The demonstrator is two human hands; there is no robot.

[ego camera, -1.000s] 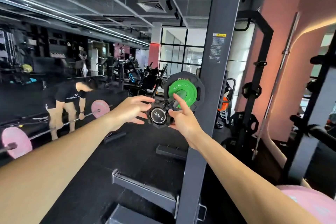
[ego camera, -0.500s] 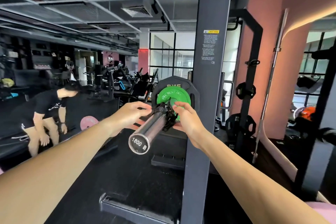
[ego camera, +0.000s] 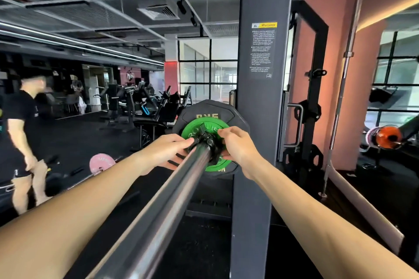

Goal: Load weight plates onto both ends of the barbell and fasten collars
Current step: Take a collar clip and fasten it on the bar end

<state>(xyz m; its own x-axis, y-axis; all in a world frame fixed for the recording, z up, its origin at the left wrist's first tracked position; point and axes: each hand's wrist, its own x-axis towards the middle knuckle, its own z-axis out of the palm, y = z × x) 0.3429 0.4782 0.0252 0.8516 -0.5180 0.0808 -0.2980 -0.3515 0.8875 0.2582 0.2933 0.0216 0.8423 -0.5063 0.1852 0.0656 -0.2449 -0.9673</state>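
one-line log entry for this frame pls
phase: fastening | black collar against green plate on steel barbell sleeve | left hand, right hand grip collar

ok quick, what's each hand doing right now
Left hand: fingers pinch the black collar on the barbell sleeve.
Right hand: fingers grip the same collar.

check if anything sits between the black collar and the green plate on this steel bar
Nothing visible does. The black clamp collar sits up against the green round plate on the steel bar sleeve, with the left hand and right hand gripping its sides.
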